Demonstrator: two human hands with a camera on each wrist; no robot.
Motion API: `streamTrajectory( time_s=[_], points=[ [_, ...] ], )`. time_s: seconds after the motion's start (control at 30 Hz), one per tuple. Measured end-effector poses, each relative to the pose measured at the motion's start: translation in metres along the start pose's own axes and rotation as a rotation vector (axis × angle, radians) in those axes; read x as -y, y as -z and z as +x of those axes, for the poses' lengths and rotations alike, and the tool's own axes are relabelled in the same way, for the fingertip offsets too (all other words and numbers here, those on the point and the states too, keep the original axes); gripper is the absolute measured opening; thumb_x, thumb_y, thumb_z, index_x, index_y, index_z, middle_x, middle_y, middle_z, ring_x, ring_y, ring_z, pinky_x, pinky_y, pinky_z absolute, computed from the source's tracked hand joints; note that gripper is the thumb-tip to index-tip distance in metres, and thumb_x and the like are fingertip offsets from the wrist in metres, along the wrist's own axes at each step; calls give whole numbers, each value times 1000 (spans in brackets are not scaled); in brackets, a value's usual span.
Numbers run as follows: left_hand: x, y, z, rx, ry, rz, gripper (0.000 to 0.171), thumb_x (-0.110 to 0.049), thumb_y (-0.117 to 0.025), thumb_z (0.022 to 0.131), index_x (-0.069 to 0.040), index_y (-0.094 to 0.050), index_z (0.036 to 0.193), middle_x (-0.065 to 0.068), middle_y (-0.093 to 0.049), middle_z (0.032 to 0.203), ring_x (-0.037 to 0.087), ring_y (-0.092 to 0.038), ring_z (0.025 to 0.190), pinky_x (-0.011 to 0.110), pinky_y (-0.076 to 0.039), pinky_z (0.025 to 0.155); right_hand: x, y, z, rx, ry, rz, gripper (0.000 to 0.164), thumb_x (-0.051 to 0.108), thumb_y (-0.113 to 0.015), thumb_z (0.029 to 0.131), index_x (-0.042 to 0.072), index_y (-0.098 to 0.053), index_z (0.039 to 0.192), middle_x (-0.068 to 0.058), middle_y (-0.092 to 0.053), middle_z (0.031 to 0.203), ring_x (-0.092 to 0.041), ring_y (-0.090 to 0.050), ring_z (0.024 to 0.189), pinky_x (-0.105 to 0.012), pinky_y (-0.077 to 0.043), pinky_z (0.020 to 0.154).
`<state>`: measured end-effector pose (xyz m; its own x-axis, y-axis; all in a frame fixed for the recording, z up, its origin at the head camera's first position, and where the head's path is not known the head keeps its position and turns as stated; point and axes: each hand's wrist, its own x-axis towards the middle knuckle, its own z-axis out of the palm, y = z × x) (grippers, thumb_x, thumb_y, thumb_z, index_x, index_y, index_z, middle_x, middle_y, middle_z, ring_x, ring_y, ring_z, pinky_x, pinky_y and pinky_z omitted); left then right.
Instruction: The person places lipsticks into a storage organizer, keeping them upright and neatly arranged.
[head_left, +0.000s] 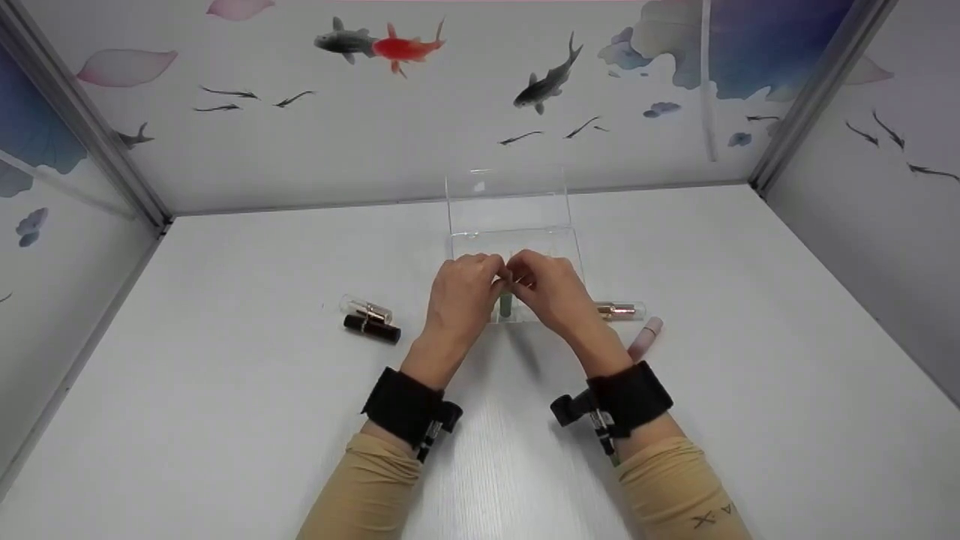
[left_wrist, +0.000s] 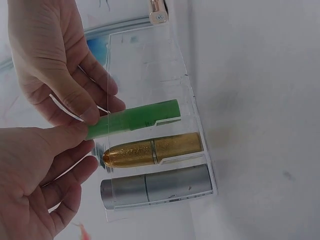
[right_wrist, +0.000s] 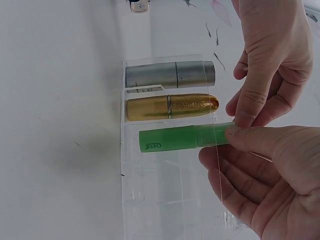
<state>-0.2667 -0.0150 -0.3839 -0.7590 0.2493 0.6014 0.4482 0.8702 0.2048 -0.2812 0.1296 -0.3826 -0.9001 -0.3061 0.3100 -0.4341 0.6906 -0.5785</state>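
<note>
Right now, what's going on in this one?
A person's left hand and right hand pinch the upper end of a green tube, held roughly upright at a clear organizer. A gold tube and a silver tube stand in the organizer; the green tube's lower end sits higher than theirs. On the table, a black tube and a clear-capped tube lie at left, another clear-capped tube and a pink tube at right.

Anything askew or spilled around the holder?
The green tube stands out: its base sits above those of the gold tube and silver tube in the clear holder, likely not fully seated. The left hand and right hand pinch its top. No spill shows.
</note>
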Motion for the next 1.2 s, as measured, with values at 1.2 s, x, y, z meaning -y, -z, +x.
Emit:
streamTrajectory(
  time_s=[1.2],
  points=[
    [1,0,0,40,-15,35,5,-16,-74,80,-16,-70,83,-3,-72,77,16,-67,73,32,-51,65,-5,-1,0,41,27,-6,14,8,-67,86,5,-65,100,-9,-72,93,-19,-68,80,-32,-56,74]
  ],
)
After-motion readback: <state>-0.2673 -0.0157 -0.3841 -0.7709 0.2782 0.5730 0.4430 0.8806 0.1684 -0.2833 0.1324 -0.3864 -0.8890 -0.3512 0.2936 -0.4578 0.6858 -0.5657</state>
